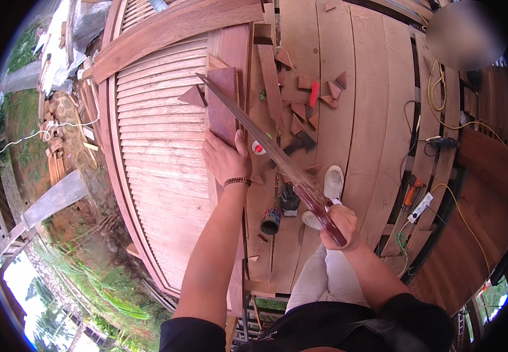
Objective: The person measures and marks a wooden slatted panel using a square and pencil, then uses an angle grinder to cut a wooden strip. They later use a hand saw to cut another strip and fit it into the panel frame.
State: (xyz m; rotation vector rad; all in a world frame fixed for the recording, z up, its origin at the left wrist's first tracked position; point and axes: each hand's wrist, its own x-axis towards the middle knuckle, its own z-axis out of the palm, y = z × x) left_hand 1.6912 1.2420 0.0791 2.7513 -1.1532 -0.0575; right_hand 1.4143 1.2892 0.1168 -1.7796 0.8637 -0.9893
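Observation:
My right hand is wrapped round the reddish wooden handle of a handsaw. Its long, narrowing blade slants up and left, and the tip lies over a short reddish-brown board. My left hand grips the near end of that board, thumb on the right side and fingers on the left, against the frame of a slatted wooden panel. Whether the teeth touch the board cannot be made out. A triangular wood offcut lies on the slats beside the board. A beaded bracelet is on my left wrist.
Several wood offcuts, a red piece and a dark hammer-like tool lie on the plank floor. A round tin stands near my feet. Rightward are an orange-handled tool, a power strip and cords.

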